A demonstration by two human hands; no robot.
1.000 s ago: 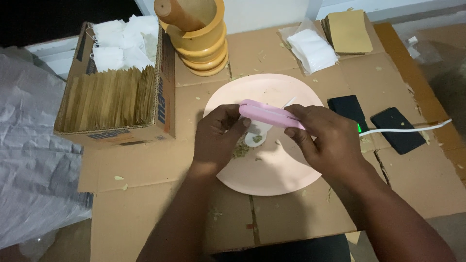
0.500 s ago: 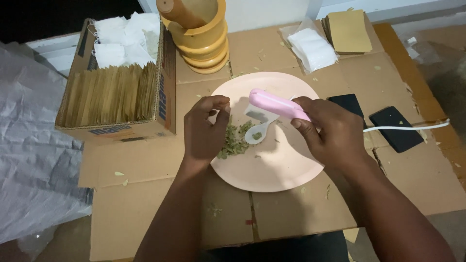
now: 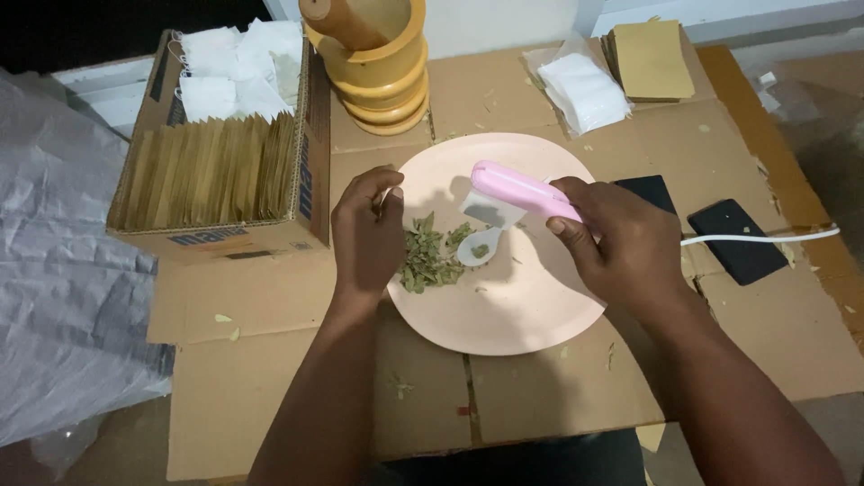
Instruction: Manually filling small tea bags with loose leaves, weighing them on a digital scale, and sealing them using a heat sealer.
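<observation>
At the centre of the frame, on the pink plate (image 3: 504,315), your left hand (image 3: 369,236) hovers with fingers curled, gripping nothing I can make out, just left of the heap of dried leaves (image 3: 430,255). Right of the heap lies a small white spoon (image 3: 479,248). Further right, your right hand (image 3: 621,245) is clamped around the pink sealer (image 3: 520,191), whose long axis slants toward upper left.

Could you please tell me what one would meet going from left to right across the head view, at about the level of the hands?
Grey plastic sheet → cardboard box of brown paper packets → left hand → dried green leaves → pink handheld device → right hand → black phone.
</observation>
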